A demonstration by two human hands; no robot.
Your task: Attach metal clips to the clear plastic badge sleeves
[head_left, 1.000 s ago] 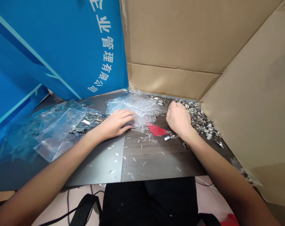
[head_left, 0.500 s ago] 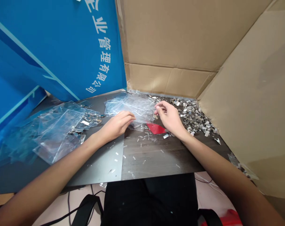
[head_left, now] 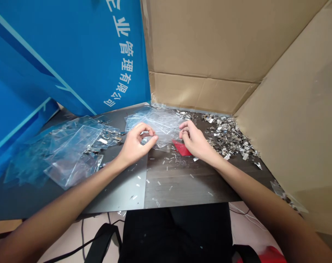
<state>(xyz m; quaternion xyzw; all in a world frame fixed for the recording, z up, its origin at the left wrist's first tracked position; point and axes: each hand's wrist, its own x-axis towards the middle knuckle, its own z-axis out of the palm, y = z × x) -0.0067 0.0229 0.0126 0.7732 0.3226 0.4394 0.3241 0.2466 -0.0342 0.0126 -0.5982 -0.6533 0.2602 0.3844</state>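
My left hand (head_left: 138, 143) is over the near left side of a pile of clear plastic sleeves (head_left: 166, 126). Its thumb and fingertips come together in a pinch; whatever lies between them blends into the clear plastic behind. At the pile's right side, my right hand (head_left: 194, 139) has its fingers curled round a small metal clip (head_left: 185, 130), mostly hidden by the fingers. Just beneath that hand lies a red piece (head_left: 181, 148), partly covered. A heap of metal clips (head_left: 228, 137) spreads to the right of my right hand.
Clear sleeves with metal clips (head_left: 78, 146) are piled on the left of the dark table (head_left: 179, 190). Tiny clear strips (head_left: 159, 183) are scattered near the front. A blue printed panel (head_left: 80, 47) and cardboard walls (head_left: 204, 40) stand round the back and right.
My left hand has turned, showing its thumb and a curved gap behind the pinch. My right fingers have curled in more, near the same spot. The whole view has shifted slightly.
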